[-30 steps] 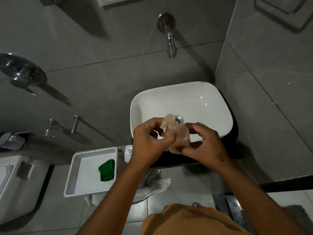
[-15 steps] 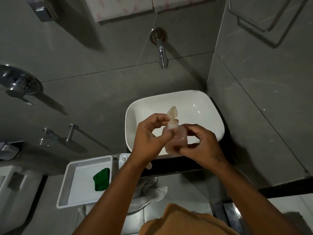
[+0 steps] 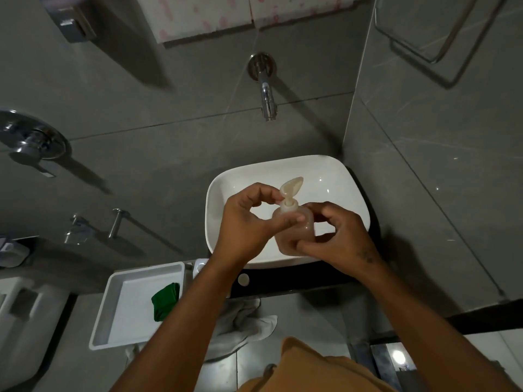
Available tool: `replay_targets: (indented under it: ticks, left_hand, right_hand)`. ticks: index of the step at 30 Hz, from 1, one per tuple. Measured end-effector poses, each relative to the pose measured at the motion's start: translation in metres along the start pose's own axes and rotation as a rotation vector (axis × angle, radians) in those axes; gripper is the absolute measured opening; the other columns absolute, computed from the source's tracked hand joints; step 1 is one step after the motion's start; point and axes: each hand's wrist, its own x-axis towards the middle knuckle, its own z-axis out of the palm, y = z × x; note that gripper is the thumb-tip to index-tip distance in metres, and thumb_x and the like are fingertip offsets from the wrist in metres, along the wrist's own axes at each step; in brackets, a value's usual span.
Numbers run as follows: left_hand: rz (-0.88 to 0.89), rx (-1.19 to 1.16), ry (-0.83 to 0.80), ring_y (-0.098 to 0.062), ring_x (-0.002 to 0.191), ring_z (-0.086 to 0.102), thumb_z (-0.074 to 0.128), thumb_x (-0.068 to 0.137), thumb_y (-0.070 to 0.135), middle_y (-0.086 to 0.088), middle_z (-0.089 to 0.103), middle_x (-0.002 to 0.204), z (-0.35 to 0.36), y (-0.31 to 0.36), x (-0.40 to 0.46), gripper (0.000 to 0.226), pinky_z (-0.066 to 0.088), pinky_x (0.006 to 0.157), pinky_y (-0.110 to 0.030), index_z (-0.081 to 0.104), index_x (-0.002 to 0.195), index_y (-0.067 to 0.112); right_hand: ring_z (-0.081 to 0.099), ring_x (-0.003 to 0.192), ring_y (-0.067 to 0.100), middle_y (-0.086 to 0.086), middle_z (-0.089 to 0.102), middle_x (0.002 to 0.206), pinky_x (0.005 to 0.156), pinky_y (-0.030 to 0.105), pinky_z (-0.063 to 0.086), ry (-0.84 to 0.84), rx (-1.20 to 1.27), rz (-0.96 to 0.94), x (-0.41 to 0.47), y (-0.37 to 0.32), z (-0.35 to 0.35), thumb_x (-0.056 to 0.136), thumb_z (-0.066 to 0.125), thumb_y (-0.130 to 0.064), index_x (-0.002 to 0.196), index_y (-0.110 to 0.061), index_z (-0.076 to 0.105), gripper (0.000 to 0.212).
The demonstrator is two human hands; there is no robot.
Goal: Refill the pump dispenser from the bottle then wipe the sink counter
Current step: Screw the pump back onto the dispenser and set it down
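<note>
Standing over the white basin [image 3: 334,176], the person holds the pump dispenser [image 3: 294,222] above its near half. Left of the basin, the white tray [image 3: 124,309] carries a green cloth [image 3: 165,301]; a small white bottle [image 3: 200,265] stands between tray and basin on the dark surface [image 3: 283,281]. The right hand [image 3: 343,239] clamps the dispenser body. The left hand [image 3: 249,222] pinches the collar, thumb on the shoulder. A second ago the pump head pointed leftward; now it points away, so the collar looks to be unscrewing, and the refill can't yet start.
</note>
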Motion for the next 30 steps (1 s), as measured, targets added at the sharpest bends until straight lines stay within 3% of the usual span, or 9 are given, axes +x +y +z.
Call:
replay_targets:
  ticks: [4, 6, 9, 12, 17, 19, 22, 27, 30]
  left_hand:
    - [-0.003, -0.074, -0.13, -0.023, 0.099, 0.074, 0.088, 0.073, 0.031, 0.001, 0.08, 0.1, -0.007, 0.002, 0.007, 0.027, 0.056, 0.099, -0.052, 0.078, 0.098, 0.034]
    - [0.002, -0.057, -0.215, -0.026, 0.108, 0.073, 0.082, 0.081, 0.029, -0.004, 0.079, 0.11, -0.011, 0.001, 0.008, 0.028, 0.053, 0.103, -0.051, 0.078, 0.108, 0.022]
    - [0.012, -0.005, -0.177, -0.027, 0.113, 0.069, 0.086, 0.075, 0.033, -0.002, 0.078, 0.113, -0.008, 0.001, 0.006, 0.038, 0.052, 0.1, -0.049, 0.078, 0.108, 0.014]
    - [0.003, -0.023, -0.105, -0.028, 0.105, 0.072, 0.095, 0.065, 0.024, -0.007, 0.079, 0.104, -0.008, -0.001, 0.009, 0.035, 0.052, 0.101, -0.055, 0.081, 0.096, 0.018]
    - [0.014, -0.111, -0.332, -0.025, 0.118, 0.071, 0.08, 0.086, 0.023, -0.001, 0.079, 0.116, -0.019, 0.003, 0.009, 0.022, 0.05, 0.109, -0.055, 0.078, 0.108, 0.025]
    - [0.033, -0.085, -0.306, -0.027, 0.119, 0.07, 0.083, 0.083, 0.026, 0.002, 0.078, 0.118, -0.015, 0.005, 0.007, 0.025, 0.048, 0.106, -0.062, 0.078, 0.107, 0.03]
    - [0.018, -0.113, -0.187, -0.027, 0.107, 0.073, 0.09, 0.07, 0.03, 0.005, 0.08, 0.104, -0.011, 0.006, 0.006, 0.024, 0.049, 0.101, -0.064, 0.08, 0.092, 0.035]
    - [0.016, -0.216, -0.308, -0.03, 0.119, 0.07, 0.078, 0.086, 0.021, -0.003, 0.078, 0.117, -0.016, 0.006, 0.005, 0.028, 0.048, 0.108, -0.061, 0.076, 0.113, 0.029]
    - [0.013, -0.171, -0.266, -0.031, 0.121, 0.067, 0.083, 0.08, 0.026, 0.004, 0.074, 0.119, -0.012, 0.005, 0.001, 0.032, 0.045, 0.104, -0.066, 0.076, 0.108, 0.039]
  right_hand:
    - [0.064, 0.105, -0.003, -0.026, 0.07, 0.105, 0.07, 0.009, 0.055, -0.038, -0.005, -0.013, 0.004, -0.001, -0.008, 0.059, 0.082, -0.046, 0.113, -0.039, 0.065, 0.056]
    - [0.065, 0.105, -0.003, -0.027, 0.07, 0.105, 0.072, 0.011, 0.056, -0.071, -0.025, -0.016, 0.006, 0.0, -0.012, 0.059, 0.08, -0.047, 0.112, -0.039, 0.066, 0.055]
    - [0.066, 0.105, -0.001, -0.027, 0.07, 0.106, 0.073, 0.014, 0.057, -0.089, -0.007, -0.012, 0.007, 0.001, -0.013, 0.057, 0.082, -0.045, 0.11, -0.038, 0.068, 0.055]
    - [0.066, 0.106, 0.002, -0.024, 0.071, 0.108, 0.074, 0.019, 0.06, -0.11, 0.017, 0.003, 0.006, 0.002, -0.012, 0.058, 0.088, -0.044, 0.114, -0.036, 0.069, 0.06]
    - [0.068, 0.106, 0.003, -0.021, 0.073, 0.109, 0.077, 0.027, 0.063, -0.13, 0.038, 0.018, 0.005, 0.005, -0.015, 0.062, 0.09, -0.035, 0.118, -0.031, 0.069, 0.06]
    - [0.068, 0.106, 0.004, -0.019, 0.073, 0.109, 0.077, 0.028, 0.063, -0.128, 0.048, 0.019, 0.005, 0.004, -0.014, 0.06, 0.087, -0.038, 0.118, -0.029, 0.069, 0.062]
    - [0.068, 0.107, 0.004, -0.02, 0.073, 0.109, 0.074, 0.026, 0.063, -0.139, 0.062, 0.014, 0.005, 0.003, -0.01, 0.06, 0.089, -0.04, 0.118, -0.03, 0.069, 0.062]
    - [0.068, 0.108, 0.006, -0.015, 0.074, 0.111, 0.078, 0.031, 0.064, -0.137, 0.065, 0.031, 0.004, 0.007, -0.011, 0.067, 0.091, -0.025, 0.121, -0.027, 0.069, 0.059]
    - [0.068, 0.108, 0.005, -0.018, 0.074, 0.109, 0.077, 0.03, 0.064, -0.142, 0.069, 0.02, 0.004, 0.004, -0.011, 0.062, 0.088, -0.032, 0.118, -0.029, 0.069, 0.059]
